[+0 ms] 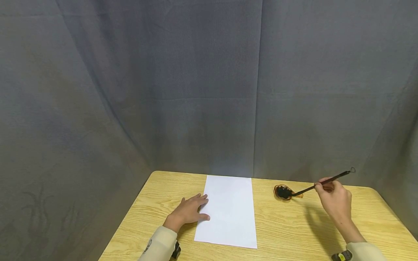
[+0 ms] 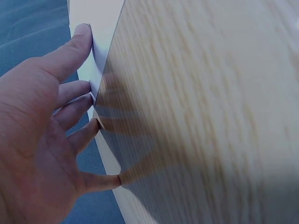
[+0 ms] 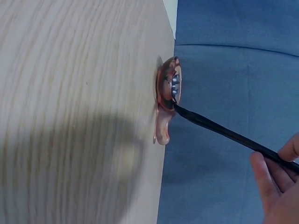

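Note:
A blank white sheet of paper lies on the wooden table. My left hand rests at its left edge, fingers spread, with fingertips on the paper's border; the left wrist view shows the thumb on the sheet. To the right of the paper sits a small brown dish with a stubby handle, holding black ink. My right hand pinches a dark ink brush by its shaft, a hanging loop at the upper end. The brush is tilted, its tip down in the ink at the dish's right side.
The light wood table has rounded far corners and ends just behind the paper and dish. Grey curtains hang behind it and along both sides. My right forearm casts a shadow on the tabletop.

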